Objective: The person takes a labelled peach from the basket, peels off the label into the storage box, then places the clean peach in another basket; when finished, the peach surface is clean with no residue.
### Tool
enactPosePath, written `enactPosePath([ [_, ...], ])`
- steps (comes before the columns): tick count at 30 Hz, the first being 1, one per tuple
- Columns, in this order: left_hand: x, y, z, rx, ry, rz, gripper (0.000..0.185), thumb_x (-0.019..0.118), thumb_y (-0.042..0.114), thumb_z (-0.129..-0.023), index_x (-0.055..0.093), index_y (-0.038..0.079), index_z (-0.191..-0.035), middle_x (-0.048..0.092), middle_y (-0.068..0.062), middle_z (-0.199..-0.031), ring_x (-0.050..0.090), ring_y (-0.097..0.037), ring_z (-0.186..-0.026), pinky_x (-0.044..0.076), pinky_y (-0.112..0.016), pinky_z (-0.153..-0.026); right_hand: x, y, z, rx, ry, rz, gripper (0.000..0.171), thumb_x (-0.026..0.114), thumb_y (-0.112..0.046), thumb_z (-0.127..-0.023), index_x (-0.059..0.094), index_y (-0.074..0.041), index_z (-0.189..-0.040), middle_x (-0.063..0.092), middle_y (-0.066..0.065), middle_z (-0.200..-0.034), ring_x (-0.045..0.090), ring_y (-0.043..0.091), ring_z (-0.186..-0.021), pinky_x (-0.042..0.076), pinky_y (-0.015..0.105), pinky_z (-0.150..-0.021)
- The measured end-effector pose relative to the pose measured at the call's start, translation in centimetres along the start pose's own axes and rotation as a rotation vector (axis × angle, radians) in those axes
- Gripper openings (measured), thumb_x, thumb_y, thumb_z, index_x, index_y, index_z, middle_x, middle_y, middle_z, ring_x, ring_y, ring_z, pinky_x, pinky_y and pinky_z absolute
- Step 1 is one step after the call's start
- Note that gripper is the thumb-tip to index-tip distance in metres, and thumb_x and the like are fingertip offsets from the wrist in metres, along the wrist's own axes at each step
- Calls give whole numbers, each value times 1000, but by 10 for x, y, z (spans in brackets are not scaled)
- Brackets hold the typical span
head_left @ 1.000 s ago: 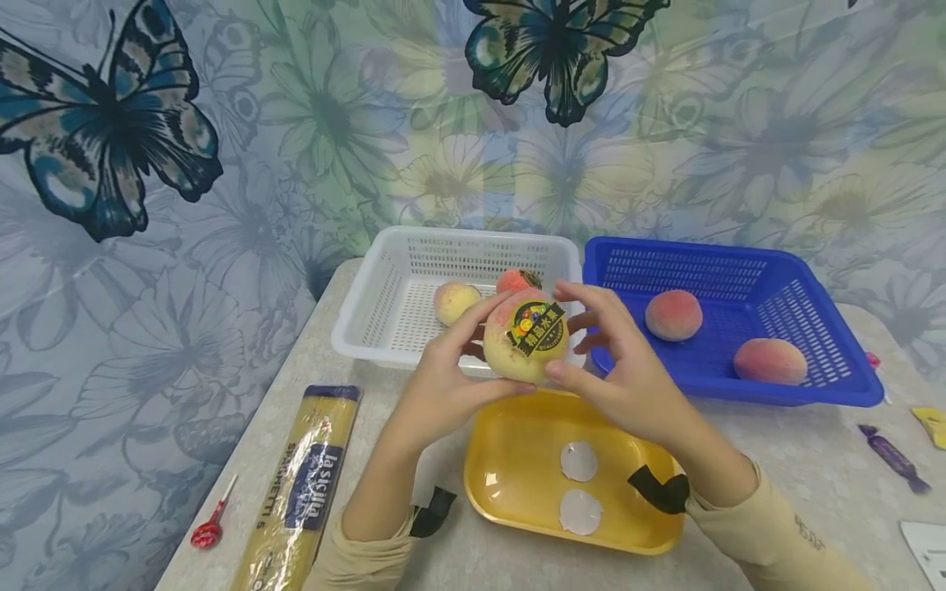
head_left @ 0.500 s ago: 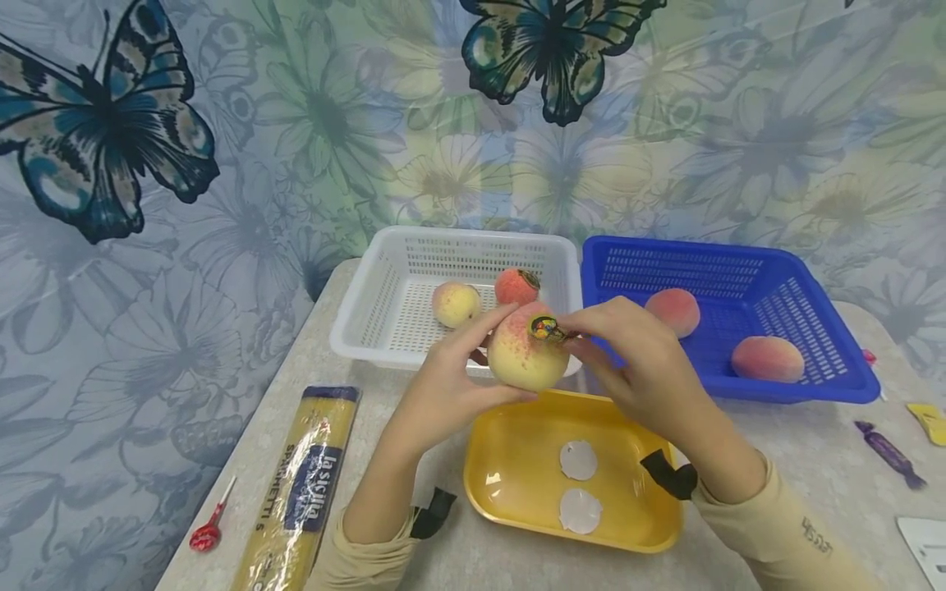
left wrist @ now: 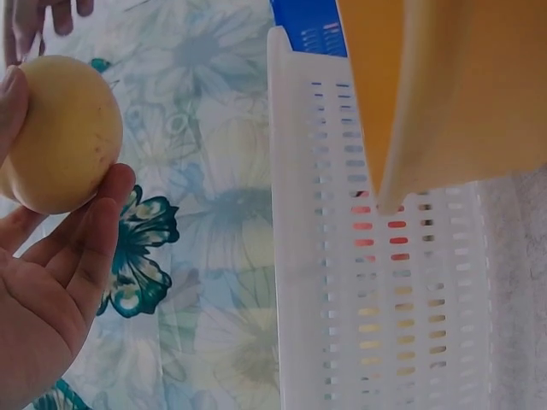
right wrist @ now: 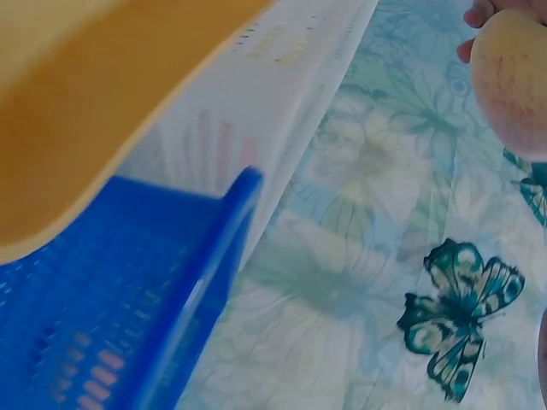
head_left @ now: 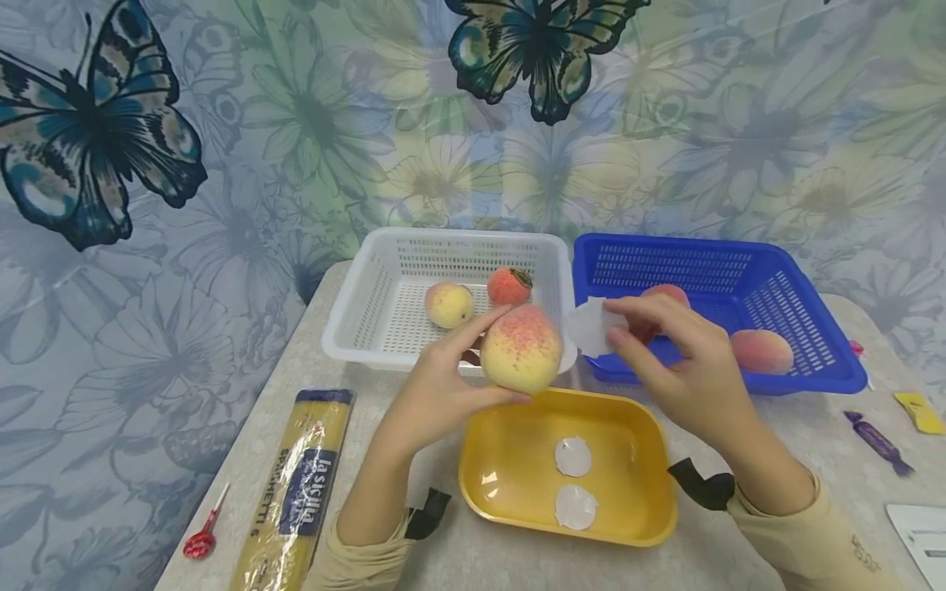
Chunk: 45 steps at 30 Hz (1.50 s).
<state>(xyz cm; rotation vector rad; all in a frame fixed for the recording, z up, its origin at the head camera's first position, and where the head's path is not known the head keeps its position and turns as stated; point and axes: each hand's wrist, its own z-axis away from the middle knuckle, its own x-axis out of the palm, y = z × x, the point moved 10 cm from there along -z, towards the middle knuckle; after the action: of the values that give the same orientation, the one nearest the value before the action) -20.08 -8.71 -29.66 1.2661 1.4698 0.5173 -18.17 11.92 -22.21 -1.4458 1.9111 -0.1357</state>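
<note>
A pink-and-yellow peach (head_left: 521, 350) is gripped by my left hand (head_left: 443, 386), thumb below it and fingers round its far side. No sticker shows on its near face. To the right of it, my right hand (head_left: 676, 365) pinches a peeled sticker (head_left: 591, 326), its whitish back toward the head camera. Below both hands stands a yellow tray (head_left: 502, 525) with two whitish round stickers, an upper sticker (head_left: 572, 456) and a lower sticker (head_left: 576, 507), lying in it. In the left wrist view the held peach (left wrist: 64, 132) sits between thumb and fingers.
Behind the hands, a white basket (head_left: 340, 328) holds a peach (head_left: 449, 305) and a smaller red fruit with a dark sticker (head_left: 510, 286). A blue basket (head_left: 828, 328) at right holds two peaches. A spaghetti pack (head_left: 296, 492), lollipop (head_left: 199, 543) and wrapped candy (head_left: 879, 443) lie around.
The right hand has peeled the black-and-yellow sticker off the peach and moved right with it, turning its whitish back to view. The left hand keeps holding the peach.
</note>
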Motion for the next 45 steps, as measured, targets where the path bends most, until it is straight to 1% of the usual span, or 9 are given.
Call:
enactPosePath([
  [5,-9,-6,0,-40,46,-11,89,94,26,-66,51,31,-143,64,10,-128,61,-14,-102,55,-35,-86,-7,17,24,115,-101,69,45,79,10,-75,72,-8,-115,66,-5,-87,55,1,-79,48,11,-71],
  [8,-14,-10,1,-64,63,-13,89,94,26,-65,51,28,-143,65,7,-125,62,-15,-99,55,-35,-86,-4,36,46,226,-207,101,43,80,4,-77,71,-16,-115,64,-11,-86,53,1,-77,46,14,-67],
  [13,-19,-12,1,-62,78,-7,88,94,25,-66,51,27,-143,65,5,-123,61,-15,-103,54,-36,-88,14,66,90,378,-407,79,30,76,-10,-86,70,-23,-112,60,-16,-81,52,1,-73,43,20,-60],
  [17,-24,-12,1,-41,100,2,88,94,24,-66,51,29,-143,64,7,-124,61,-12,-105,53,-34,-89,36,77,119,429,-590,65,21,73,-21,-90,70,-23,-111,61,-18,-82,52,-1,-74,44,22,-62],
  [22,-29,-13,2,-31,116,14,87,93,23,-67,51,30,-142,63,8,-128,60,-12,-105,52,-33,-90,59,84,135,428,-744,162,18,73,-26,-90,71,-24,-107,61,-19,-88,53,1,-83,49,24,-73],
  [27,-33,-15,2,-42,126,26,86,93,21,-67,52,31,-141,61,9,-130,60,-14,-107,51,-36,-92,75,83,139,351,-781,267,17,78,-22,-84,74,-24,-101,65,-18,-89,51,4,-83,48,29,-76],
  [32,-35,-16,1,-38,131,39,86,94,19,-66,52,30,-141,58,10,-133,60,-12,-108,51,-33,-92,82,82,142,259,-765,374,18,81,-22,-80,75,-23,-97,67,-18,-87,45,3,-79,40,27,-72],
  [36,-38,-15,1,-15,141,45,86,93,16,-66,53,29,-140,56,11,-137,59,-11,-111,51,-28,-92,85,79,143,195,-747,427,22,84,-22,-76,74,-23,-95,65,-18,-84,44,5,-77,39,28,-72],
  [45,-44,-21,3,-80,159,36,89,93,14,-67,50,29,-144,53,11,-144,60,-13,-109,51,-35,-96,93,81,148,181,-777,492,21,83,-22,-76,71,-28,-92,67,-18,-85,52,10,-81,40,33,-77],
])
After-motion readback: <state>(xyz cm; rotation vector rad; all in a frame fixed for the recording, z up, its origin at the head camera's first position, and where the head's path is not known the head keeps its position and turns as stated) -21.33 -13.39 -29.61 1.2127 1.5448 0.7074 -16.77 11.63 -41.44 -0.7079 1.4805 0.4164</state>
